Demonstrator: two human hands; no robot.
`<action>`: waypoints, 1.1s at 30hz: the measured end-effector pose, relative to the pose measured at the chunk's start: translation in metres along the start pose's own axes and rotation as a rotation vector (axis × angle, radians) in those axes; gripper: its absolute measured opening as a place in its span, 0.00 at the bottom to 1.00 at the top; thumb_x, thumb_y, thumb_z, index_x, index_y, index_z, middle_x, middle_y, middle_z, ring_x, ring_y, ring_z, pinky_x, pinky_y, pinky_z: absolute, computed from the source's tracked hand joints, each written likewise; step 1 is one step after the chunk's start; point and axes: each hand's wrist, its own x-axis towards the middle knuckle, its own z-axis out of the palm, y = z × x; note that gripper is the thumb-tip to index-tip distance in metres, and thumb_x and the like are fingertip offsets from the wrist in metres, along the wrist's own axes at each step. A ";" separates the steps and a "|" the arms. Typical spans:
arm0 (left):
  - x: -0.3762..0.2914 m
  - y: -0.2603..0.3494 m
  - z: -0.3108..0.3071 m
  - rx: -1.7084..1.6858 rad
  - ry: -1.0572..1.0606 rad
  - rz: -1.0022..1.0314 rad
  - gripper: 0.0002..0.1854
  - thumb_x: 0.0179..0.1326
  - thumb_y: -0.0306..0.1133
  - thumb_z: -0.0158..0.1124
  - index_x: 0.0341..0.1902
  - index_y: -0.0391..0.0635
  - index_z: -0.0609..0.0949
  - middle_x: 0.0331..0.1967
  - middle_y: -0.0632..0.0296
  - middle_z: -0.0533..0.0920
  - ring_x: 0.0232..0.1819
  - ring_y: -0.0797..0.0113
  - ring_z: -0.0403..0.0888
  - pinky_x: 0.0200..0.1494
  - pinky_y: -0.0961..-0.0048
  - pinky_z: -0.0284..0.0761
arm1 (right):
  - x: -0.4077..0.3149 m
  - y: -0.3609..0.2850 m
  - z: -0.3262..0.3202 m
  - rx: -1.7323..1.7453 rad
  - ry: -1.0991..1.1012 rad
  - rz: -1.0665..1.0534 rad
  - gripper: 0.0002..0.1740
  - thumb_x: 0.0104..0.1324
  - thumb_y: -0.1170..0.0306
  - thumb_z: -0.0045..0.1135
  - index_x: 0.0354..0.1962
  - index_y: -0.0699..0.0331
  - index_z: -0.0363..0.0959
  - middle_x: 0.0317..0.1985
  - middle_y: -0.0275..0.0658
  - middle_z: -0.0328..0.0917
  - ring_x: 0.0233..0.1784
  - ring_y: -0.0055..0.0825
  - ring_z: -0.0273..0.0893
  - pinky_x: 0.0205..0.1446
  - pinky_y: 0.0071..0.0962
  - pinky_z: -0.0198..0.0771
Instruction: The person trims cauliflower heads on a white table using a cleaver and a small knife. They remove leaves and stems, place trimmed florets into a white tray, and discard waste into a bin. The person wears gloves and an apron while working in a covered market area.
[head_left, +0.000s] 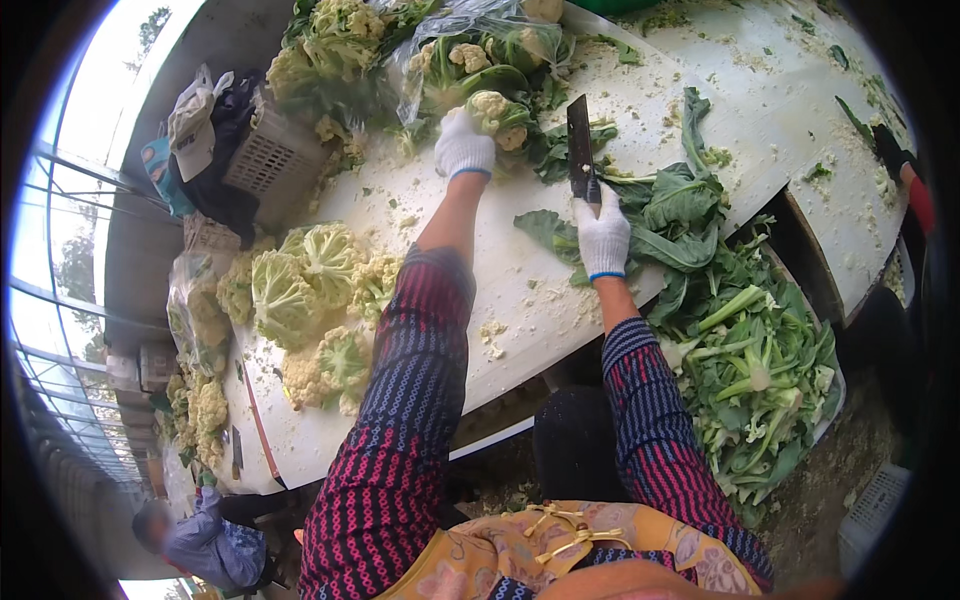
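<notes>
My left hand (463, 144), in a white knit glove with a blue cuff, reaches to the far side of the table. It is against a cauliflower head (491, 111) with leaves, and blur hides whether its fingers are closed on the stalk. In my right hand (602, 234), gloved the same way, is a cleaver (579, 142) with a dark blade pointing away from me. Cut green leaves (675, 210) lie beside that hand. Trimmed cauliflower heads (330, 262) rest on the table to the left, some with their cut undersides up.
Untrimmed cauliflowers (330, 45) and clear plastic film (457, 22) heap at the back. Leaf trimmings (757, 375) fill a container at right. A white plastic crate (274, 154) stands at left on the crumb-strewn white table (517, 277). Another person (210, 536) works at lower left.
</notes>
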 end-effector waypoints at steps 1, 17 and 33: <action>0.000 -0.001 -0.004 0.038 -0.010 -0.018 0.13 0.54 0.34 0.67 0.44 0.48 0.84 0.52 0.50 0.82 0.54 0.46 0.82 0.55 0.56 0.78 | -0.003 -0.003 0.003 0.007 -0.008 0.007 0.24 0.66 0.61 0.66 0.57 0.61 0.76 0.41 0.49 0.87 0.43 0.48 0.85 0.49 0.41 0.77; 0.000 0.028 -0.023 0.208 -0.457 -0.099 0.33 0.53 0.57 0.73 0.58 0.48 0.85 0.58 0.48 0.85 0.60 0.50 0.84 0.60 0.57 0.80 | 0.012 0.017 0.006 0.089 -0.109 0.163 0.24 0.65 0.59 0.66 0.55 0.61 0.78 0.38 0.48 0.87 0.41 0.43 0.85 0.49 0.39 0.76; -0.113 -0.063 -0.058 -1.087 -0.021 -0.890 0.19 0.54 0.29 0.80 0.47 0.37 0.82 0.35 0.53 0.86 0.25 0.61 0.84 0.23 0.62 0.81 | -0.121 -0.103 -0.087 0.219 -0.466 0.013 0.24 0.67 0.71 0.65 0.60 0.67 0.76 0.41 0.40 0.86 0.38 0.24 0.82 0.46 0.27 0.77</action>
